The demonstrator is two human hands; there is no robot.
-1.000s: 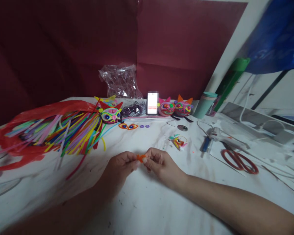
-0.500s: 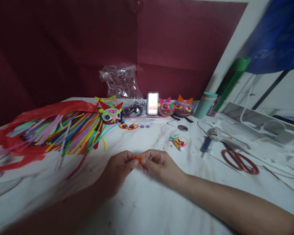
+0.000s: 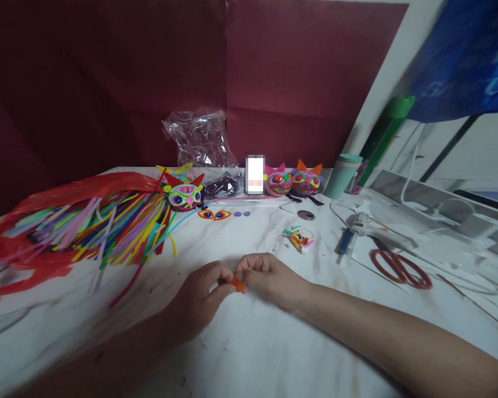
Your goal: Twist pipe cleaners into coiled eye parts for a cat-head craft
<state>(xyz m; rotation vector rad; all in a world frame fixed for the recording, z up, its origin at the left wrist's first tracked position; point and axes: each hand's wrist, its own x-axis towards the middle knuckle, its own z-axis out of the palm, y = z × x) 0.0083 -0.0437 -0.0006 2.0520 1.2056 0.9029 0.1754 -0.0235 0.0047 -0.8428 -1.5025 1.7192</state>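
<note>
A small orange piece [image 3: 238,285] is pinched between my two hands above the marble-patterned table. My left hand [image 3: 203,293] has thumb and forefinger closed on its left side. On the other side, my right hand [image 3: 269,279] has its curled fingers on the same piece. Its exact shape is partly hidden by the fingertips. Beyond the hands lie a pair of orange-rimmed eye shapes [image 3: 214,215] and two small purple discs [image 3: 242,214]. Colourful scraps [image 3: 299,239] lie to the right of these.
Colourful strips [image 3: 95,226] spill from a red plastic bag [image 3: 83,185] on the left. Decorated animal heads [image 3: 183,193] stand at the back, near a green cup [image 3: 342,177]. On the right are red-handled scissors [image 3: 400,269], a glue gun [image 3: 362,224] and cables.
The orange piece has tilted and sits slightly lower between the fingers. My left hand has turned a little, its thumb and forefinger more arched. The whole view has shifted slightly.
</note>
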